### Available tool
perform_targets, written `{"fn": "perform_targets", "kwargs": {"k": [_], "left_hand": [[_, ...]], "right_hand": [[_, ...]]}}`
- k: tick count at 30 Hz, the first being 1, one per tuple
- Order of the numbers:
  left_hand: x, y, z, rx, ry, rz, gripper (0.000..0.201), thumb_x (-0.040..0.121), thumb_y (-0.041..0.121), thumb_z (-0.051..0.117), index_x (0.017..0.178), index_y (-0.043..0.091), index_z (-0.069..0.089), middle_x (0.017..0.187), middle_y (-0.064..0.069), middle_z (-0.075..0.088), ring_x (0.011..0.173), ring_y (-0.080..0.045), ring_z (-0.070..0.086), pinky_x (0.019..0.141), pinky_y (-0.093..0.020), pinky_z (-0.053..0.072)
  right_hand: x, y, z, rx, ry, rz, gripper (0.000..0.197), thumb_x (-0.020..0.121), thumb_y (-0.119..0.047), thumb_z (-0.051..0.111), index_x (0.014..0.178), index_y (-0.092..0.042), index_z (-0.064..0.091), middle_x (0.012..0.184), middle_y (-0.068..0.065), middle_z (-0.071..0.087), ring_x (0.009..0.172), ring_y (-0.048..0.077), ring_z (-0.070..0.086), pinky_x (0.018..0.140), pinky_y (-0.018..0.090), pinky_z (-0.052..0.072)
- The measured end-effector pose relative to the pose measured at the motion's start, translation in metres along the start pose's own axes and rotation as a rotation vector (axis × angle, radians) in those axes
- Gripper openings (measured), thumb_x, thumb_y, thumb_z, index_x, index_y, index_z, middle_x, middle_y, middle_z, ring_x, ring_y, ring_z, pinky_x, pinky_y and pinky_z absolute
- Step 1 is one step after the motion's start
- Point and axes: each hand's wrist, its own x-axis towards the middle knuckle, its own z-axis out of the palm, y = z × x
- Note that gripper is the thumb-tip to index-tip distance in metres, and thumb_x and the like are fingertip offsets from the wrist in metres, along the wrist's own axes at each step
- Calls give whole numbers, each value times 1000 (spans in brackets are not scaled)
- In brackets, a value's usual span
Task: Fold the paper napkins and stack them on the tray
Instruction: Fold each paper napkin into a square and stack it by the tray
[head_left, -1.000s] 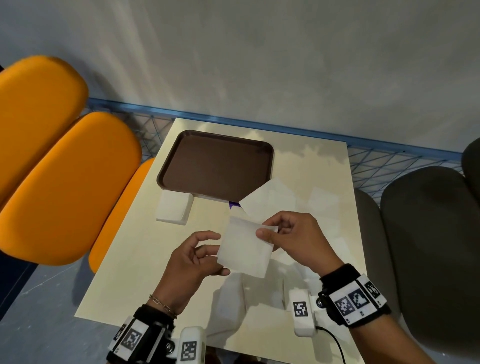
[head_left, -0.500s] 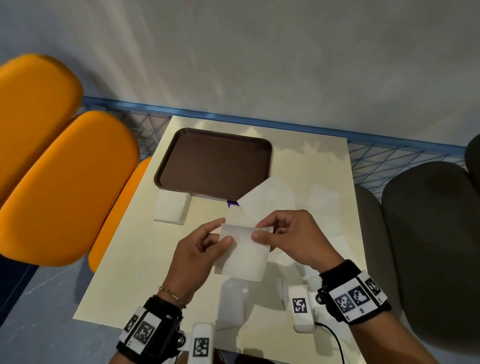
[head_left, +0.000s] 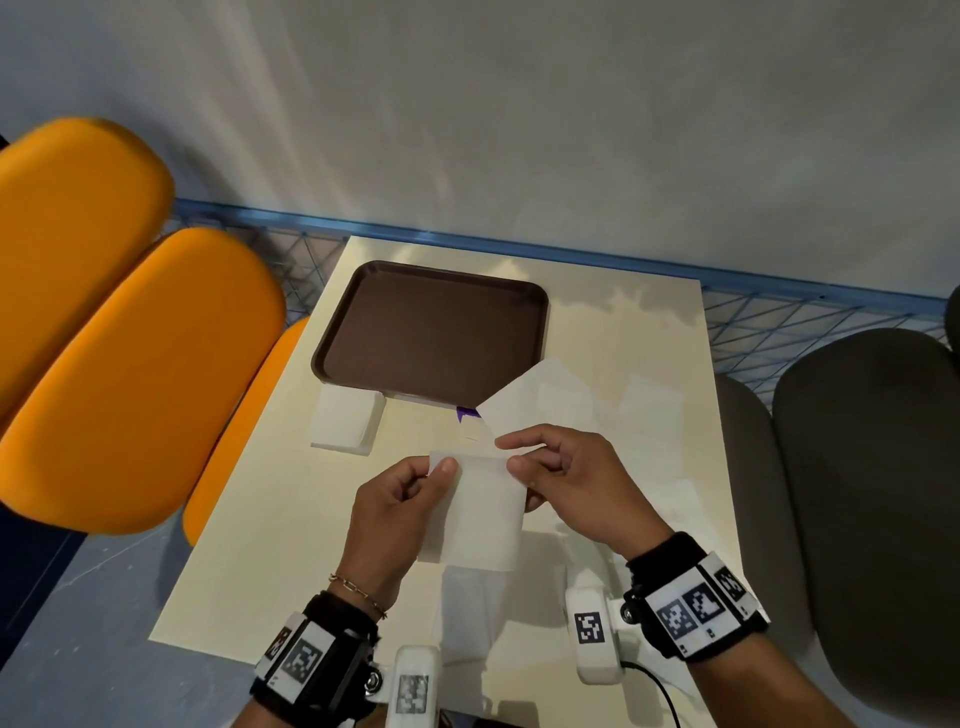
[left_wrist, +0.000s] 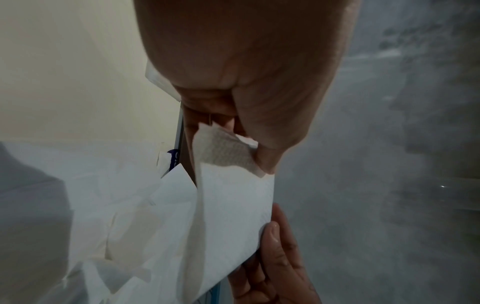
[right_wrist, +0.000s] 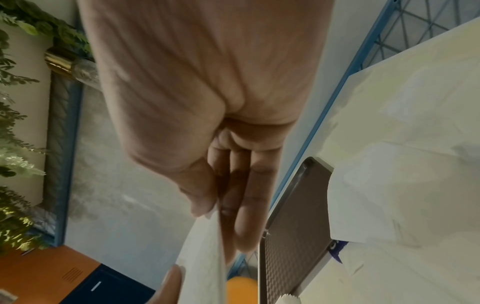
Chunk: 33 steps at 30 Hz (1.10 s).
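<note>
A white paper napkin (head_left: 480, 512) hangs above the table in front of me, held by its top edge. My left hand (head_left: 434, 475) pinches its upper left corner between thumb and fingers, and the left wrist view shows that corner of the napkin (left_wrist: 228, 197) in the pinch. My right hand (head_left: 519, 457) pinches the upper right corner; the napkin (right_wrist: 205, 257) runs under its thumb in the right wrist view. The brown tray (head_left: 431, 332) lies bare beyond my hands. An unfolded napkin (head_left: 540, 400) overlaps the tray's near right corner.
A stack of folded white napkins (head_left: 345, 423) sits by the tray's near left corner. More loose napkins (head_left: 649, 410) lie spread on the right half of the cream table (head_left: 270, 545). Orange chairs (head_left: 130, 374) stand left, grey chairs (head_left: 872, 467) right.
My left hand has come up from the napkin's lower left side to its top left corner. The napkin now hangs from both top corners.
</note>
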Motion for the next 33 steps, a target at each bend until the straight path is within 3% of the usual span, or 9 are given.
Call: {"fn": "perform_targets", "kwargs": {"k": [8, 11, 13, 16, 20, 23, 26, 29, 33], "left_hand": [[6, -8, -4, 152, 64, 33, 18, 99, 41, 66, 92, 27, 75, 88, 16, 73, 70, 1, 62, 63, -22, 52], [5, -8, -7, 110, 81, 3, 19, 99, 39, 68, 90, 24, 74, 86, 11, 74, 74, -9, 64, 60, -19, 53], [3, -5, -11, 33, 52, -51, 20, 99, 38, 68, 90, 21, 74, 87, 2, 74, 73, -13, 65, 61, -24, 55], [-2, 0, -21, -135, -72, -196, 25, 98, 36, 70, 89, 14, 76, 87, -7, 75, 72, -17, 66, 60, -28, 52], [0, -4, -33, -197, -222, -321, 32, 96, 44, 72, 84, 14, 75, 79, -8, 71, 58, -20, 59, 52, -25, 42], [13, -19, -51, -133, -240, -216, 39, 99, 54, 65, 100, 18, 80, 98, -15, 77, 73, -28, 67, 66, -35, 50], [32, -22, -81, -14, -83, -144, 58, 94, 73, 54, 107, 23, 80, 105, -2, 78, 96, -19, 71, 82, -34, 53], [51, -16, -118, 66, -112, -127, 51, 101, 67, 46, 109, 30, 81, 105, 11, 79, 94, -8, 73, 82, -27, 57], [83, -25, -153, 313, -176, -20, 21, 92, 41, 76, 89, 22, 82, 83, -1, 78, 77, -26, 74, 71, -45, 61]], "right_hand": [[7, 0, 8, 22, -135, -30, 27, 106, -5, 60, 111, -21, 81, 91, 13, 79, 76, 31, 75, 78, 40, 65], [6, -5, 7, 25, -265, -3, 35, 107, 2, 50, 118, -16, 78, 84, -7, 76, 79, 21, 75, 81, 35, 63], [4, -9, 6, -33, -358, -35, 47, 104, 10, 46, 123, -21, 76, 103, -16, 77, 89, 14, 76, 85, 30, 61], [7, -13, 10, -204, -373, -158, 48, 97, 1, 68, 123, -38, 75, 131, -21, 68, 105, 7, 71, 89, 25, 58], [20, -19, 39, -195, -361, -256, 27, 92, -15, 82, 111, -34, 82, 137, -27, 65, 126, 2, 62, 96, 16, 51], [40, -22, 59, -249, -304, -212, 20, 96, -22, 78, 110, -35, 80, 117, -27, 74, 116, 0, 66, 98, 19, 51], [68, -24, 77, -402, -343, -119, 23, 98, -30, 74, 77, -36, 67, 78, -22, 69, 78, -3, 64, 74, 18, 48], [101, -29, 102, -578, -431, -68, 44, 96, -27, 74, 61, -25, 46, 58, -10, 48, 56, 4, 43, 57, 21, 32], [152, -35, 137, -682, -503, -9, 45, 93, -33, 78, 63, -19, 48, 61, -8, 43, 54, 5, 40, 55, 22, 30]]}}
